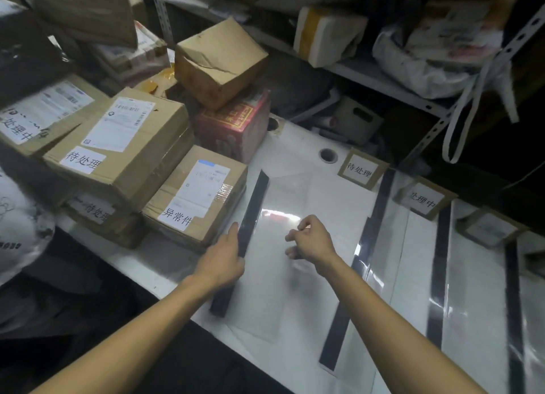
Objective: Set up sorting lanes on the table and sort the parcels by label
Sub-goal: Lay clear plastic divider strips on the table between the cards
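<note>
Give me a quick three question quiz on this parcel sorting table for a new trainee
1. True or false: the left hand rests on the leftmost black divider strip.
2. Which label is on the box nearest that strip? A) 待处理 B) 异常件 C) 处理中
3. Fill in: the lane sign nearest the round table hole reads ____.

Key: 1 true. 2 B. 3 待处理. The right hand hovers over the clear sheet, fingers loosely curled, holding nothing visible.

Left hand point(224, 258) flat, fingers extended; right hand point(312, 240) raised, loosely curled (both forearms bare)
</note>
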Demonstrator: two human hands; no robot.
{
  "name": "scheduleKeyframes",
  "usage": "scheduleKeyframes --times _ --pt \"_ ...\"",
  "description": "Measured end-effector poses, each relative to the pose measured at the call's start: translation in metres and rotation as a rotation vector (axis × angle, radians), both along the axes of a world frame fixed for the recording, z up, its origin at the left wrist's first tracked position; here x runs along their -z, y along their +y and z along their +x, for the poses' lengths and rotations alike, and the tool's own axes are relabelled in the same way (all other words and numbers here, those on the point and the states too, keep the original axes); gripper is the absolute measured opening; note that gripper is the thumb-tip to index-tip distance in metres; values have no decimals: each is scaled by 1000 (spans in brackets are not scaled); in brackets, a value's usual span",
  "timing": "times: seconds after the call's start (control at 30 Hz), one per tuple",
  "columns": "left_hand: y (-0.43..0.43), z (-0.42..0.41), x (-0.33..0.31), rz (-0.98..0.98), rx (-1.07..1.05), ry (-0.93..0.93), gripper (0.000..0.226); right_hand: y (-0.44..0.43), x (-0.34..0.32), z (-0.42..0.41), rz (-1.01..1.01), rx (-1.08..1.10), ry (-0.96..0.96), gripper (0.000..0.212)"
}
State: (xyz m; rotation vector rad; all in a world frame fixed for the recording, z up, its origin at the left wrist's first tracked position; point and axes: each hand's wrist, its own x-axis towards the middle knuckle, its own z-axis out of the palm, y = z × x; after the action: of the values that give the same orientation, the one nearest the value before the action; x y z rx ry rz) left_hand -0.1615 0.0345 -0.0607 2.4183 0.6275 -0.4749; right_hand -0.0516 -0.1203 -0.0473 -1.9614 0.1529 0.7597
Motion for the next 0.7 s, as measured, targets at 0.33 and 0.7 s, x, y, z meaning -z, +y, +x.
scheduleKeyframes --times 0.33,0.7 --pt "-55 10 -49 176 58 -119 50 -66 -68 -1 122 68 -134 15" --pt "-217 24 -119 80 35 -263 39 -227 -149 -2 144 107 -285 11"
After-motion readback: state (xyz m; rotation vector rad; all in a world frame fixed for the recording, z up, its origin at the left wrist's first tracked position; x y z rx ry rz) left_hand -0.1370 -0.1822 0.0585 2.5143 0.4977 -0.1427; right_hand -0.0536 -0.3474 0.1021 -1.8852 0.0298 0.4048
